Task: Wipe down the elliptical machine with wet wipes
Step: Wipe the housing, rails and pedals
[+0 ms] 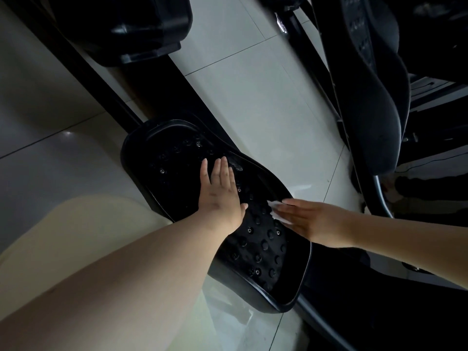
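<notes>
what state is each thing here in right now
left hand: flat, fingers straight, resting on the pedal
right hand: fingers straight, pressing the wipe down
wipe: bunched under the right fingers, on the pedal
pedal: under both hands, shiny streak by the left fingertips
second pedal: untouched, off to the right

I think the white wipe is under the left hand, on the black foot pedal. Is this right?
Not the left: the head view shows the white wipe under the right hand, on the black foot pedal. The left hand lies flat on it, bare.
</notes>
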